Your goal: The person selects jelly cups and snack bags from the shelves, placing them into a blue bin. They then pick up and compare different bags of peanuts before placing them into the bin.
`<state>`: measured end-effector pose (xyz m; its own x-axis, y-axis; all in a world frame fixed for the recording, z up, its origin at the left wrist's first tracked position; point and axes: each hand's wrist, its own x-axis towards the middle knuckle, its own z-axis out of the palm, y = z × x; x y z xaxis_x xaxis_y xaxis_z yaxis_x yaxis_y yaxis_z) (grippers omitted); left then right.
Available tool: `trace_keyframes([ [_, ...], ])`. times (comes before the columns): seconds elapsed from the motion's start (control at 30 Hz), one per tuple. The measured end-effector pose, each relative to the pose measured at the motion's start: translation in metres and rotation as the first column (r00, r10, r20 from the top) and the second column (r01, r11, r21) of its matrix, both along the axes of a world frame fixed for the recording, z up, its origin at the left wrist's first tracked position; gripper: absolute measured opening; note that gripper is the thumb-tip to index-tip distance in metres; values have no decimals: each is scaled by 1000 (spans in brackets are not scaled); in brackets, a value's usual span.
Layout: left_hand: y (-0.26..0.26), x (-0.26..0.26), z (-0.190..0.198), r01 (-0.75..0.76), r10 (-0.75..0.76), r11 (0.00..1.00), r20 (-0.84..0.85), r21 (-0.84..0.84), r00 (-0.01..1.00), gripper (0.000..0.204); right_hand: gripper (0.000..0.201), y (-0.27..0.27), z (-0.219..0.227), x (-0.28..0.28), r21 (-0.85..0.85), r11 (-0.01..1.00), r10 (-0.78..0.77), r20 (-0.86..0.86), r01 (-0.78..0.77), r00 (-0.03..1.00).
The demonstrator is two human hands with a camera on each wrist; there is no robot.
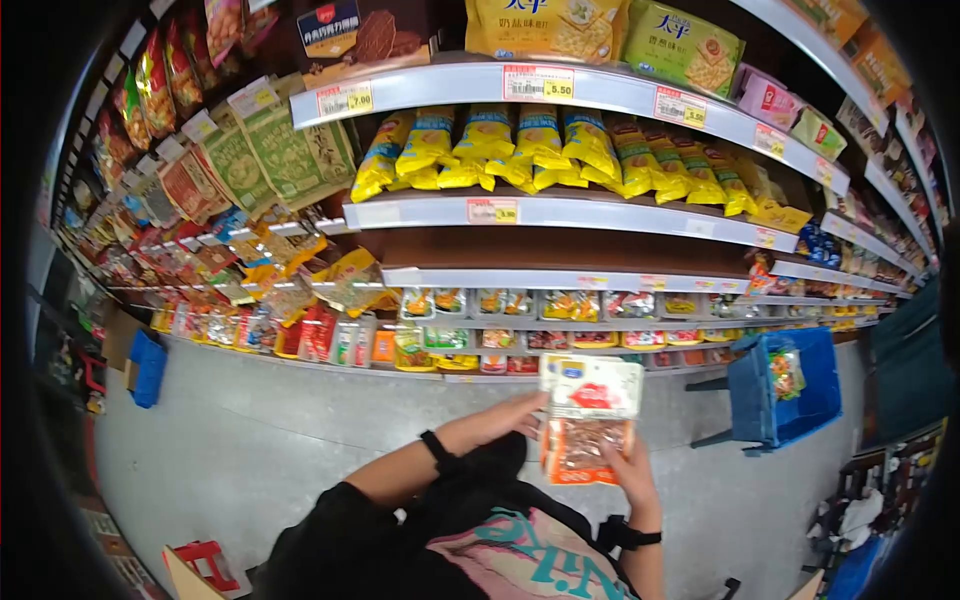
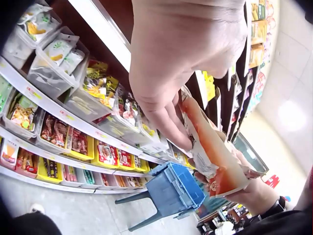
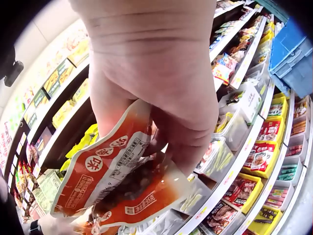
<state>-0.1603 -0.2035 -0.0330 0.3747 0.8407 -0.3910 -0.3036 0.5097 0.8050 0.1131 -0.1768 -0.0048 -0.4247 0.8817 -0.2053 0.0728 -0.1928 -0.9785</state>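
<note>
A snack bag [image 1: 590, 420], cream on top with an orange-red lower part and a clear window, is held upright before the chest in the head view. The right hand [image 1: 632, 474] grips its lower right side, thumb across the front. At the bag's upper left edge is the left hand [image 1: 512, 416], its fingers touching the edge. From the left wrist, the left hand [image 2: 188, 63] has its fingertips at the orange bag [image 2: 215, 152]. In the right wrist view, the right hand [image 3: 156, 88] has the bag [image 3: 122, 171] between thumb and fingers.
Shelves [image 1: 600, 212] of packaged snacks curve around the front, with yellow bags on the middle shelf and bins lower down. A blue crate [image 1: 765, 395] on legs stands at the right, a packet inside. Grey floor [image 1: 260, 420] lies below; another blue crate [image 1: 146, 368] is at the left.
</note>
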Motion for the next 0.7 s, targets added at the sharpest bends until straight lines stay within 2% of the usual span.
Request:
trace_keyframes([
  [0.03, 10, 9, -11, 56, -54, 997, -34, 46, 998, 63, 40, 4, -6, 8, -13, 999, -31, 1, 31, 1000],
  [0.1, 28, 32, 36, 163, -126, 965, -180, 204, 975, 57, 41, 12, -12, 20, -34, 998, -59, -49, 58, 997],
  [0.13, 41, 42, 14, 182, -63, 872, -263, 454, 963, 55, 42, 18, -15, 27, -51, 994, -103, -61, 100, 993],
  [0.17, 51, 51, -6, 168, -81, 896, -221, 410, 972, 56, 42, 24, -18, 34, -35, 995, -99, -66, 97, 993],
  [0.2, 64, 64, -18, 157, -101, 915, -167, 372, 981, 58, 43, 31, -19, 43, -13, 996, -90, 0, 90, 996],
  [0.27, 89, 80, -7, 160, -62, 935, -296, 318, 953, 48, 45, 54, -14, 61, 44, 994, -99, 92, 95, 991],
  [0.33, 119, 95, 3, 220, -72, 896, -364, 385, 929, 47, 48, 72, -6, 81, 17, 998, -64, 186, 62, 980],
  [0.4, 148, 116, -1, 212, -84, 888, -308, 408, 948, 47, 53, 95, -9, 109, 30, 993, -115, 223, 111, 968],
  [0.47, 170, 128, -17, 215, -101, 891, -287, 399, 953, 47, 59, 112, -15, 124, 15, 988, -156, 224, 157, 962],
  [0.5, 184, 139, -30, 237, -122, 896, -304, 375, 945, 46, 62, 122, -8, 130, -50, 976, -202, 137, 210, 970],
  [0.53, 194, 150, -32, 260, -146, 900, -318, 351, 937, 44, 64, 130, 2, 135, -118, 958, -255, 56, 260, 965],
  [0.57, 203, 160, -33, 229, -126, 878, -258, 421, 958, 42, 60, 136, 13, 138, -151, 949, -276, 24, 276, 961],
  [0.6, 207, 169, -26, 235, -135, 880, -258, 413, 957, 42, 60, 140, 9, 151, -159, 946, -282, 25, 282, 959],
  [0.67, 220, 185, -12, 239, -148, 864, -230, 443, 962, 41, 53, 156, -3, 181, -322, 943, -78, 38, 86, 996],
  [0.7, 224, 195, -12, 264, -163, 873, -265, 411, 950, 42, 50, 161, -3, 188, -365, 929, -62, -2, 57, 998],
])
